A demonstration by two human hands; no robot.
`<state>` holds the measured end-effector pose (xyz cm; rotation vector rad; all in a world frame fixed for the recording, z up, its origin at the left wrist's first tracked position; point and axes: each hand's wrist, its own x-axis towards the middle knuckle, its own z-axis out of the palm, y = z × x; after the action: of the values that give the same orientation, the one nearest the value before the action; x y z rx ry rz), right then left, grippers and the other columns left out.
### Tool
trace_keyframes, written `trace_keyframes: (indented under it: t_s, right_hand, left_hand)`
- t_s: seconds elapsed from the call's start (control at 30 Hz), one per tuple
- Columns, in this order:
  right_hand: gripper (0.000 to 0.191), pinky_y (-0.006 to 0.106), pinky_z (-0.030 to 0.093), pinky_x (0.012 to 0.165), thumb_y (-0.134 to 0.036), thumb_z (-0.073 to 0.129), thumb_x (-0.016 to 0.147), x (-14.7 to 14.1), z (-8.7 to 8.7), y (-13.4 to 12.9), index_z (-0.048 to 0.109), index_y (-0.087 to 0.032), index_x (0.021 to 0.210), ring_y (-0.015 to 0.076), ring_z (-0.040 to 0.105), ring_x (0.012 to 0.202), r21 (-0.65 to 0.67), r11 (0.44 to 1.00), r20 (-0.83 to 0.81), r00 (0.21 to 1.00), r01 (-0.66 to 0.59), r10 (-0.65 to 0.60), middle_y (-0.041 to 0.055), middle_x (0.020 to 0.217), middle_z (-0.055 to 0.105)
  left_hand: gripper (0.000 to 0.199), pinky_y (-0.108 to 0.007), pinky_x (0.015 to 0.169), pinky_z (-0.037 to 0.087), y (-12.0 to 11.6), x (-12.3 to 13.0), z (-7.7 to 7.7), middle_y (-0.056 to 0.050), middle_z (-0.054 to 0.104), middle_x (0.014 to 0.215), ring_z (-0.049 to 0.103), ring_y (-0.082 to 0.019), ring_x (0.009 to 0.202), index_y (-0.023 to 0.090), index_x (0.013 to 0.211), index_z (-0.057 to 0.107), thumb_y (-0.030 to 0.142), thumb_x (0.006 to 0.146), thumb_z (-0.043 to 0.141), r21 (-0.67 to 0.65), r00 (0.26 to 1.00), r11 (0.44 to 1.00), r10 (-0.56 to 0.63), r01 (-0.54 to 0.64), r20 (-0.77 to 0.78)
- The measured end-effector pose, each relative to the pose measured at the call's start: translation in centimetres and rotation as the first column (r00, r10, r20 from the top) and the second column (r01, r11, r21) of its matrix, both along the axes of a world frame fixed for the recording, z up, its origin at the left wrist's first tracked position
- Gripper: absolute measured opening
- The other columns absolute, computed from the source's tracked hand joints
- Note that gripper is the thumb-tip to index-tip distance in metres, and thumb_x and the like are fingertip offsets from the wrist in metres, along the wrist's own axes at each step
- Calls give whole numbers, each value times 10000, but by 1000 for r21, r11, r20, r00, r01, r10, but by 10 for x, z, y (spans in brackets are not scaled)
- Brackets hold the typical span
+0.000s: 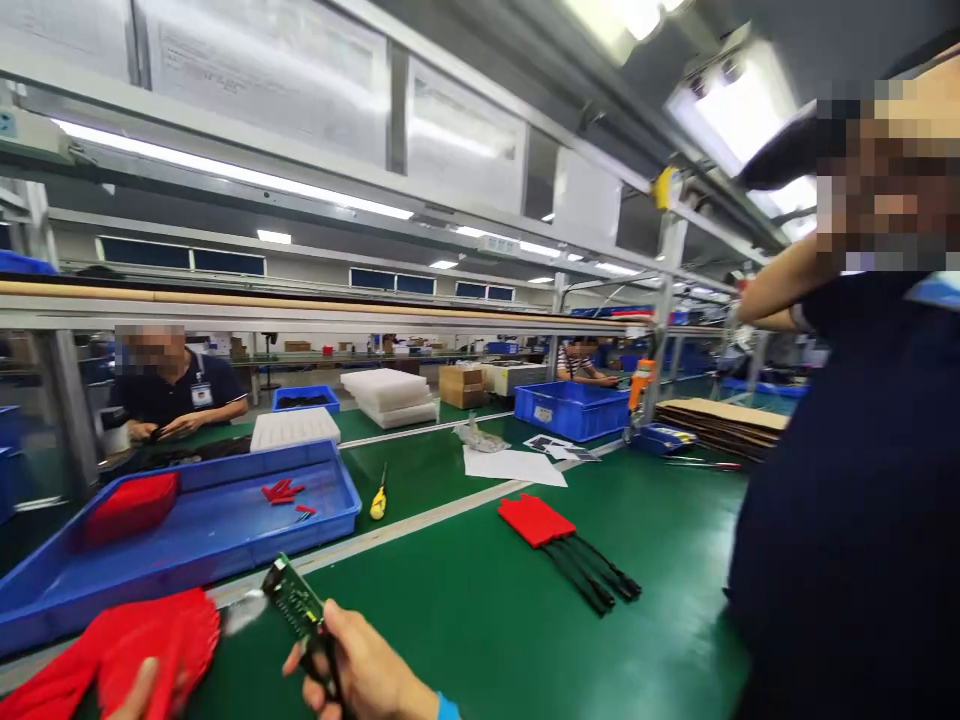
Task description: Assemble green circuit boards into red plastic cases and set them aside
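Observation:
My right hand (364, 665), at the bottom centre, is closed around the lower end of a green circuit board (296, 600) with dark parts; the board tilts up to the left. At the bottom left edge, my left hand (139, 692) is partly in view, its thumb against a red soft bundle (161, 635); its other fingers are mostly hidden by the red material. On the green table (465, 580), right of the board, lies a red flat piece (536, 520) with several black cables (589, 570) ending in connectors.
A blue tray (225, 555) holds red pieces. Beyond lie a yellow screwdriver (379, 500), white papers (514, 465), a blue bin (574, 410) and stacked cardboard (720, 425). A person in dark clothing (855, 480) stands close on the right; another sits across at the left.

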<state>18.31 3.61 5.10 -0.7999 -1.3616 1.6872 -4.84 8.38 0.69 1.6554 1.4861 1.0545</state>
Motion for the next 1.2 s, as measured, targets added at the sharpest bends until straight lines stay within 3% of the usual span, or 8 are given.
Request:
trace_keyframes:
  t_s: [0.07, 0.17, 0.27, 0.47, 0.7, 0.87, 1.03, 1.2]
  right_hand:
    - [866, 181, 311, 383, -840, 425, 745, 0, -1, -9, 582, -177, 1279, 92, 450, 547, 200, 974, 122, 983, 107, -134, 42, 869, 468]
    - [680, 204, 334, 439, -695, 353, 898, -1, -2, -19, 448, -256, 1408, 114, 452, 608, 353, 931, 301, 930, 97, -211, 33, 877, 445]
    - [576, 266, 424, 586, -571, 351, 957, -4, -5, -22, 388, -265, 1443, 157, 482, 668, 487, 873, 432, 864, 16, -257, 19, 809, 453]
    - [549, 290, 488, 769, -485, 441, 952, -19, -30, -25, 347, -298, 1460, 191, 572, 824, 627, 774, 493, 815, -88, -306, 71, 1043, 550]
    - [490, 292, 542, 553, -533, 494, 903, -32, -52, -32, 508, -352, 1358, 188, 590, 670, 793, 589, 488, 739, -154, -464, 121, 1109, 542]
    - [469, 289, 541, 515, -535, 520, 892, -39, -54, -37, 557, -343, 1318, 177, 577, 640, 805, 567, 492, 730, -175, -474, 129, 1133, 523]
    - [455, 313, 532, 576, -527, 563, 861, -37, -53, -37, 576, -372, 1288, 181, 577, 661, 711, 682, 548, 743, -171, -385, 102, 1146, 525]
    - [519, 304, 504, 651, -591, 491, 874, -25, -34, -26, 540, -225, 1238, 206, 572, 711, 275, 958, 482, 874, -83, -62, 75, 891, 607]
  left_hand:
    - [315, -492, 792, 546, -28, -10, -10, 7, 719, 766, 674, -316, 952, 307, 1019, 654, 503, 853, 471, -155, 981, 986, 81, -53, 176]
    - [209, -449, 852, 529, -62, -1, -7, -38, 738, 820, 661, -314, 1006, 218, 922, 664, 318, 740, 635, -447, 592, 891, 322, 73, 739]
    - [478, -381, 898, 508, -73, 19, 4, -58, 734, 871, 685, -266, 947, 170, 1114, 622, 139, 644, 702, -391, 319, 917, 348, 79, 881]
    - [674, -421, 969, 453, -86, 41, 11, -119, 684, 1091, 631, -271, 1042, 167, 1292, 516, 336, 695, 779, -77, 53, 977, 68, 201, 996]
    - [782, -425, 980, 445, -95, 52, 11, -114, 655, 1126, 600, -275, 1084, 209, 1333, 478, 191, 630, 822, -86, 157, 994, 74, 74, 985]
    - [734, -433, 974, 454, -94, 53, 15, -121, 670, 1078, 617, -287, 1051, 177, 1304, 511, 230, 638, 816, -145, 157, 989, 140, 21, 978]
    - [704, -453, 990, 437, -92, 52, 10, -139, 681, 1090, 624, -292, 1066, 169, 1333, 470, 274, 710, 779, -148, 201, 989, 149, -20, 968]
    - [777, -472, 1009, 412, -93, 47, 15, -169, 673, 1124, 618, -311, 1091, 156, 1403, 375, 254, 736, 761, -98, 227, 989, 72, 106, 971]
